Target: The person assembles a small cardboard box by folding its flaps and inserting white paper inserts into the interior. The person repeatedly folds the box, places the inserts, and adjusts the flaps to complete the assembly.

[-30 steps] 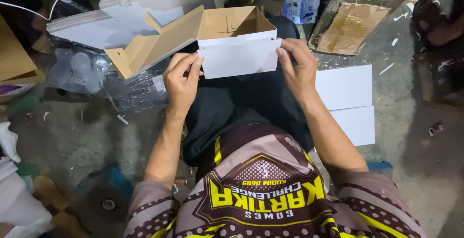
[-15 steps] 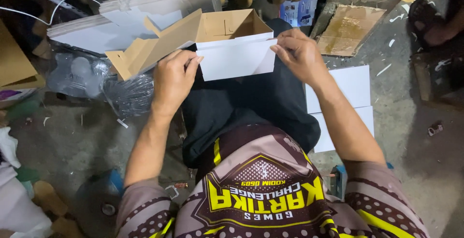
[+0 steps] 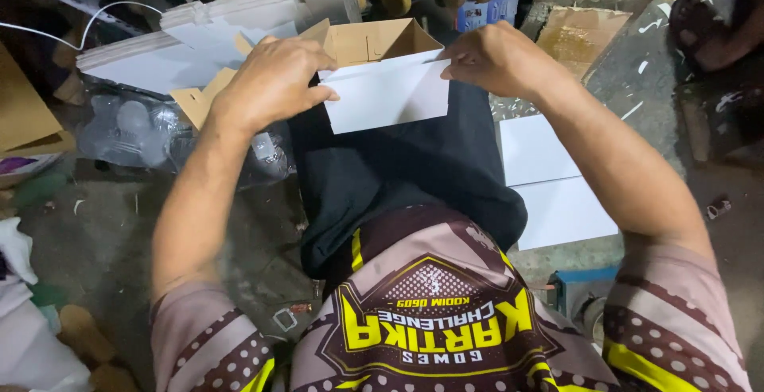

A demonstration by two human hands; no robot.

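Observation:
A small cardboard box (image 3: pixel 390 89), white outside and brown inside, rests on my lap with its top open. My left hand (image 3: pixel 274 81) grips its left side, fingers curled over the white front panel and the brown side flap (image 3: pixel 199 97). My right hand (image 3: pixel 497 58) pinches the box's upper right corner. Both hands hold the box between them. My dark trousers (image 3: pixel 406 177) lie under it.
A stack of flat white box blanks (image 3: pixel 199 38) lies at the upper left above a clear plastic bag (image 3: pixel 135 125). Two white sheets (image 3: pixel 553 181) lie on the floor to the right. Brown cardboard (image 3: pixel 581 34) is at upper right, a blue tool (image 3: pixel 573 292) by my right side.
My left hand has slid up over the box's left edge and flap. My right hand moved from the side to the upper right corner. The left flap is folded further in.

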